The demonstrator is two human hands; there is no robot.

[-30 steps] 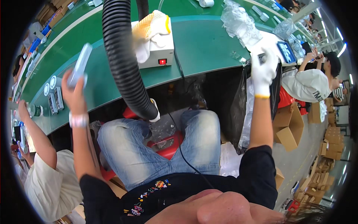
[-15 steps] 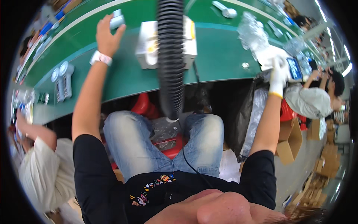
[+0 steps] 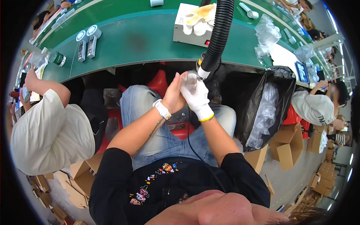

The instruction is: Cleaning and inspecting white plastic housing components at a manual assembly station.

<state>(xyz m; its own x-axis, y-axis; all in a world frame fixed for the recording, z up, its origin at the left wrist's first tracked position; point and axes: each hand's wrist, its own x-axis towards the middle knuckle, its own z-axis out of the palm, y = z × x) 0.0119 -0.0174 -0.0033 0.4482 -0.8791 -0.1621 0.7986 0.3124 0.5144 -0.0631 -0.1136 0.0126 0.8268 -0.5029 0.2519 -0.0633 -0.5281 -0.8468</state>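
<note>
A clear, round, cup-like plastic piece [image 3: 191, 77] is held between my two hands over my lap, close to the mouth of a ribbed black hose [image 3: 220, 35]. My bare left hand [image 3: 174, 94] curls against its left side, some fingers hidden. My right hand [image 3: 195, 96], in a white glove with a yellow cuff, closes around the lower and right side. The hose ends in a pale collar [image 3: 204, 71] just right of the piece; I cannot tell whether they touch. What lies inside the clear piece, if anything, is too small to make out.
On the green bench [image 3: 123, 48] stands a white box [image 3: 183, 32] with gloves [image 3: 200, 18] on top. Two grey-blue parts [image 3: 91, 43] lie left, near a bottle [image 3: 56, 57]. Right are clear bags [image 3: 267, 32], a phone [image 3: 302, 72] and a black bag [image 3: 243, 101]. A co-worker [image 3: 52, 131] sits left.
Both hands have come from the bench to over my lap: the left from a grey-blue part on the belt, the right from beside the phone. They now hold the clear piece by the hose.
</note>
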